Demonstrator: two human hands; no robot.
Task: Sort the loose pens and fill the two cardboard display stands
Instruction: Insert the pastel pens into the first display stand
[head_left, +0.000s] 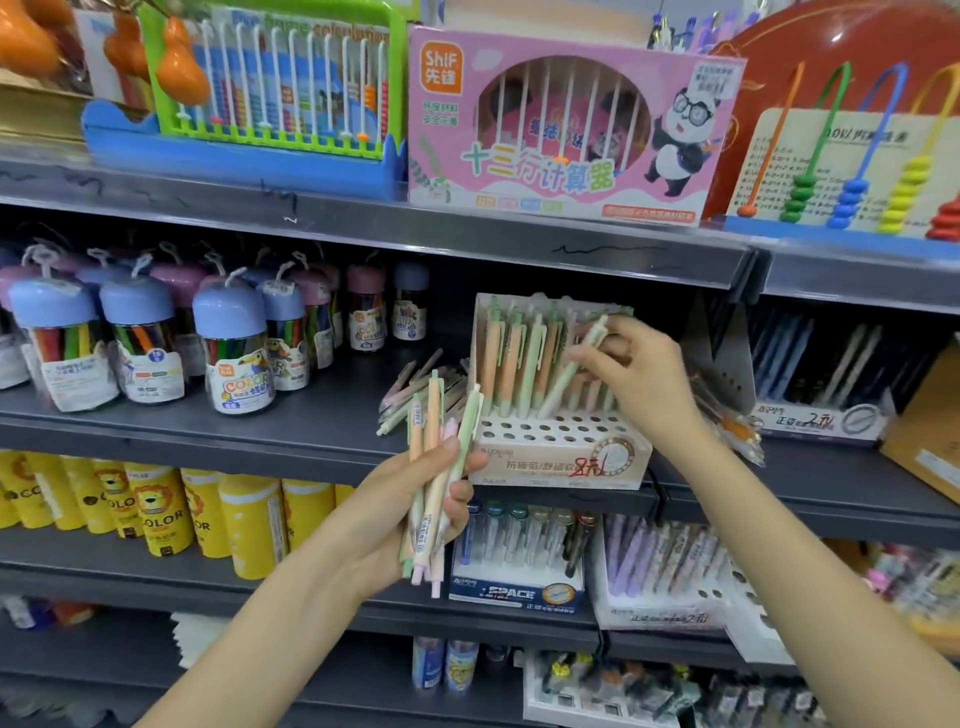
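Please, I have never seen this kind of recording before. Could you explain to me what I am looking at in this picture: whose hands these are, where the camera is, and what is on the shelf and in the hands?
There is no machine here. A person wears a wide-angle camera on the head, so you look forward and down at their own two bare hands in front of shop shelves.

The left hand grips a bundle of pastel orange, green and pink click pens. The right hand pinches one pale green pen, tilted, at a beige cardboard display stand with rows of round holes. Its back rows already hold upright pens; the front holes are empty.

Left of the stand, more loose pastel pens lie on the dark shelf. Further left stand clear jars of coloured pens with blue and pink caps.
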